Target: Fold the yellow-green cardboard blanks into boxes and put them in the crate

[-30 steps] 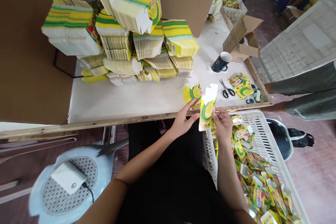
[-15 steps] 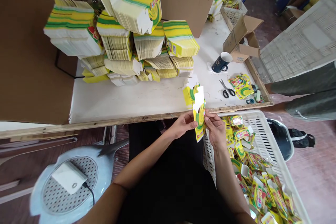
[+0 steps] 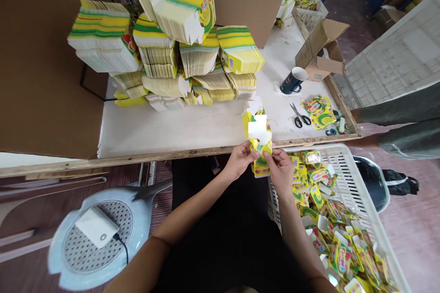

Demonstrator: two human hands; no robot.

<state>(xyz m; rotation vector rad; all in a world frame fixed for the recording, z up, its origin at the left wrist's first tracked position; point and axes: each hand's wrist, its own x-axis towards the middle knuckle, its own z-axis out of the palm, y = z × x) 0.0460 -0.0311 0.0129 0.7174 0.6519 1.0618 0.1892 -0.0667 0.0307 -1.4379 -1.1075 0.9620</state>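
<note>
Both hands, left hand [image 3: 239, 161] and right hand [image 3: 282, 171], pinch a little yellow carton [image 3: 261, 146] between them, right above the white basket [image 3: 347, 165] of folded ones.

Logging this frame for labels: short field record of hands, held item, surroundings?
left hand: grips small carton, left side
right hand: grips its right side
small carton: yellow-green, top flaps open, near table edge
basket: white, right of hands, holds made-up cartons
table: flat carton stacks, mug, scissors

Single head-worn view, facing forward and down, close above the table [image 3: 165, 130] edge
</note>
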